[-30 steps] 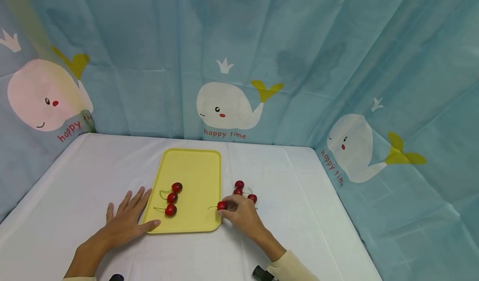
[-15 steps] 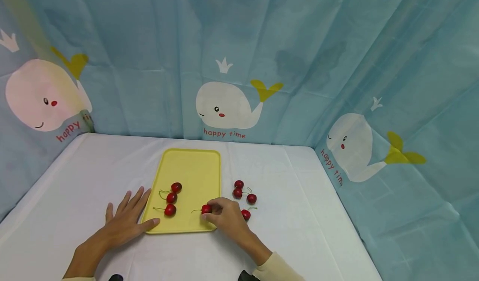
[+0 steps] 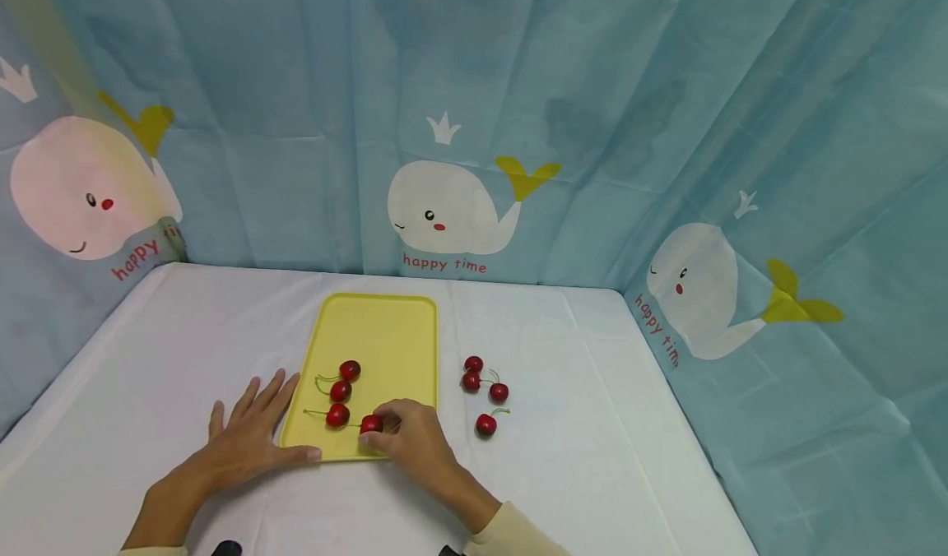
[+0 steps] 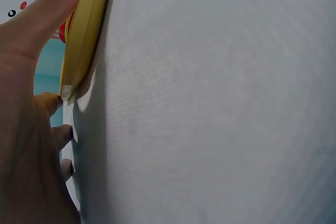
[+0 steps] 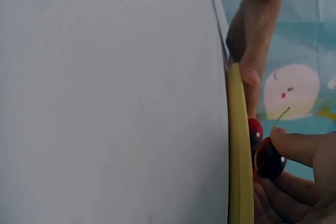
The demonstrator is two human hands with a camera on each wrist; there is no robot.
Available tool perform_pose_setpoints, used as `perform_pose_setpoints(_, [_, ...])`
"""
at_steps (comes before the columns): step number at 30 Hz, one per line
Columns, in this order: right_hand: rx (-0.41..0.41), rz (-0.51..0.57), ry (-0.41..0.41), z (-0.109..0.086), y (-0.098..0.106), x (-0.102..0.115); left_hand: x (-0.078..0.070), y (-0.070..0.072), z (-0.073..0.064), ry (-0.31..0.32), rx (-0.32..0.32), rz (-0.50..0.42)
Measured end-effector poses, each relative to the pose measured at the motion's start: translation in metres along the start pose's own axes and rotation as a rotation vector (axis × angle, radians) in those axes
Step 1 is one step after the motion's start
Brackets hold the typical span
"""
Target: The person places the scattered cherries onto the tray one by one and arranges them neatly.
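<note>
A yellow tray (image 3: 381, 326) lies on the white tablecloth. My left hand (image 3: 244, 441) rests at its left edge with fingers spread, the thumb across the near left corner; in the left wrist view the thumb lies over the rim of the tray (image 4: 86, 30). My right hand (image 3: 418, 441) pinches a red cherry (image 3: 371, 424) by thumb and fingers over the tray's near part, its stem pointing left. The right wrist view shows the pinched cherry (image 5: 270, 160) beside another cherry (image 5: 255, 132). Three cherries sit in a column on the tray's left side, the nearest cherry (image 3: 336, 415) close to the held one.
Right of the tray several loose cherries lie on the cloth, among them a cherry (image 3: 485, 425) near my right wrist and a cherry (image 3: 499, 393) behind it. A blue curtain (image 3: 296, 169) with whale prints hangs behind and beside the table (image 3: 592, 424).
My right hand has carried the pinched cherry leftward from the tray's right edge to beside the nearest cherry of the column. The left hand stays nearly still at the tray's left edge.
</note>
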State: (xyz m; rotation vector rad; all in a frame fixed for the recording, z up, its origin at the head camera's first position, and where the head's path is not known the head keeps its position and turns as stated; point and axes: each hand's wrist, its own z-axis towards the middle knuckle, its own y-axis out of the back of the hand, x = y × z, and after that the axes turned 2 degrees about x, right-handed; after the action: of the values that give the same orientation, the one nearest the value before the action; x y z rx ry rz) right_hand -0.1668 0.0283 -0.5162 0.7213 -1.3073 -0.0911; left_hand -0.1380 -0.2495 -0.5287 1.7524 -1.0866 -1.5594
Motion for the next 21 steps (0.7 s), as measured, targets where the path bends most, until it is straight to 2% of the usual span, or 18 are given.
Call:
perform_pose_setpoints(8, [-0.002, -0.057, 0.022, 0.003, -0.017, 0.007, 0.001, 0.001, -0.001, -0.038, -0.015, 0.016])
perform_pose_setpoints(21, [0.001, -0.190, 0.007, 0.005, -0.036, 0.024, 0.001, 0.003, -0.003, -0.053, -0.028, 0.045])
